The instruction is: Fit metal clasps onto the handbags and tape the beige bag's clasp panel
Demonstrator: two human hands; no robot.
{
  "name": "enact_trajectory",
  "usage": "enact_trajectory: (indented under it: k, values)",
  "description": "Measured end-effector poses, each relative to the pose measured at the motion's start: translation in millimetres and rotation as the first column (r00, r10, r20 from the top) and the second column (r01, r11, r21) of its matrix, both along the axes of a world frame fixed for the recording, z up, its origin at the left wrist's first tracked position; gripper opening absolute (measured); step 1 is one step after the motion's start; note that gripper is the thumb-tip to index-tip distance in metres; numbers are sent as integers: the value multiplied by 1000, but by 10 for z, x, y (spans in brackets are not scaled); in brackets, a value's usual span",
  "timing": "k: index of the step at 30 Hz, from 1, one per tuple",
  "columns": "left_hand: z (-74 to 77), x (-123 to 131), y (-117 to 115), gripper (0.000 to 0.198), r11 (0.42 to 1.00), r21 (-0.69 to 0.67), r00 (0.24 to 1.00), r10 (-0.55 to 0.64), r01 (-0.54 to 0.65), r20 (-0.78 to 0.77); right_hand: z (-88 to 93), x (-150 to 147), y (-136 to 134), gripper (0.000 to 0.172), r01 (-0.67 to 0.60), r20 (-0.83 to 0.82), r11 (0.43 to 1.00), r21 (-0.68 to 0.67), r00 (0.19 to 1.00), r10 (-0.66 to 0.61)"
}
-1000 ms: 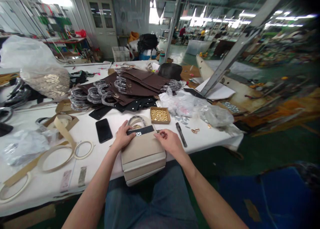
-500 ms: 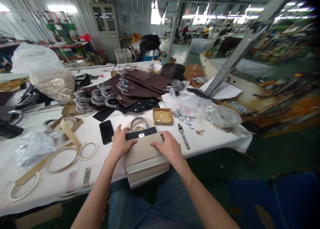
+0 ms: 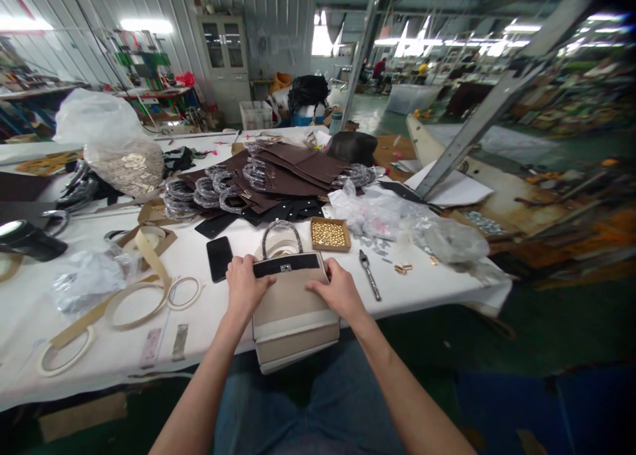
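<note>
A beige handbag with a black strip, a small metal clasp and a wrapped top handle lies at the table's front edge, its lower end jutting over my lap. My left hand grips its upper left edge, thumb on the front panel. On the upper right edge, my right hand holds it the same way, thumb pointing inward. The fingers behind the bag are partly hidden. Just beyond the right hand stands a small box of gold-coloured studs. A black phone lies beside the left hand.
Brown bag panels with wrapped handles are piled at the back. Tape rolls lie left; a metal hand tool and plastic bags are right. A slanted metal post rises at the table's right.
The view has shifted slightly, so the scene sits further right. The bag's top has tipped a little and its handle stands higher. Both hands keep their hold on its edges.
</note>
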State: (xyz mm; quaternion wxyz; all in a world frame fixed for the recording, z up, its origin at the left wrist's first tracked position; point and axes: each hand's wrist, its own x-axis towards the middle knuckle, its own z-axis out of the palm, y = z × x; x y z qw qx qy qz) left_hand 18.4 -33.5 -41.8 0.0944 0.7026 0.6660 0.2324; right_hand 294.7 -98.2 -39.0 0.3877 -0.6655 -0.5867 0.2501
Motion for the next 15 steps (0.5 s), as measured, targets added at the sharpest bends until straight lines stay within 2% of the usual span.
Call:
enact_trajectory:
  k: [3,5,8,10,13,15]
  values:
    - [17,-13,-56,52,1000,19,998,19,-20,57,-19,-2,-28,34,-4,-24,999,46,1000,5]
    - [32,-21,-87,49,1000,12,983,-3,1,182,-35,0,-46,34,-20,-60,997,79,998,25]
    - [62,-31,-127,42,996,-37,903,-55,78,427,-65,20,-84,32,-41,-88,992,115,995,51]
    - [87,-44,-157,42,993,-66,855,-46,93,517,-86,39,-111,30,-46,-104,992,113,993,58]
    - [114,-87,-204,47,999,-16,874,-24,37,486,-102,54,-129,31,-84,-185,994,77,978,97]
    - [111,-124,-216,40,997,71,893,-63,35,446,-94,62,-122,33,-97,-182,993,60,978,107]
